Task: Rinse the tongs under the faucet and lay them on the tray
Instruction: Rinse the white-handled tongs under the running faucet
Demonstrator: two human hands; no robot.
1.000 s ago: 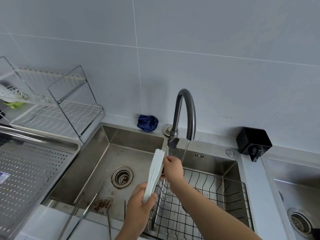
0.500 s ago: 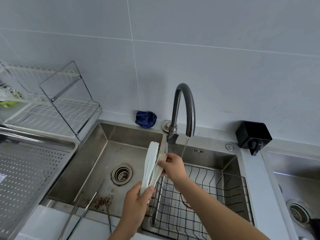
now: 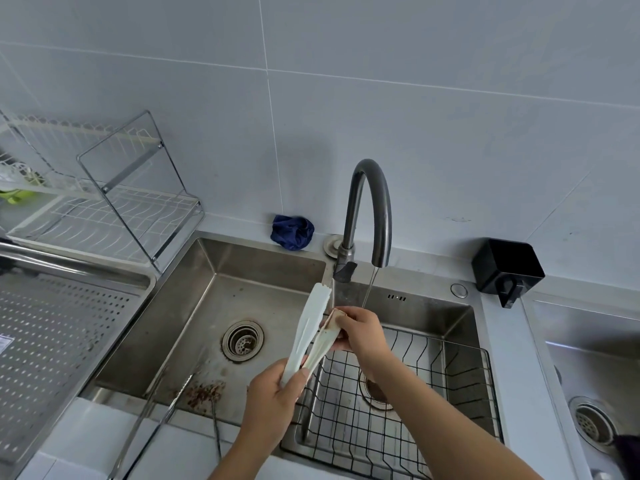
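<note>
White plastic tongs (image 3: pixel 309 327) stand tilted over the sink, their two arms spread apart at the top. My left hand (image 3: pixel 273 396) grips the hinge end at the bottom. My right hand (image 3: pixel 360 329) pinches the tip of the right arm, which carries brownish residue. A thin stream of water falls from the dark curved faucet (image 3: pixel 370 209) just to the right of the tongs' tips. The perforated steel tray (image 3: pixel 59 337) lies at the left of the sink.
Metal tongs (image 3: pixel 162 407) and food scraps lie in the left sink basin (image 3: pixel 207 306). A wire basket (image 3: pixel 398 410) fills the right basin. A dish rack (image 3: pixel 104 209), a blue cloth (image 3: pixel 292 232) and a black holder (image 3: pixel 505 268) line the back.
The tongs' arms have spread apart; my right hand has pulled the right arm's tip away from the left one and turned its soiled inner face up.
</note>
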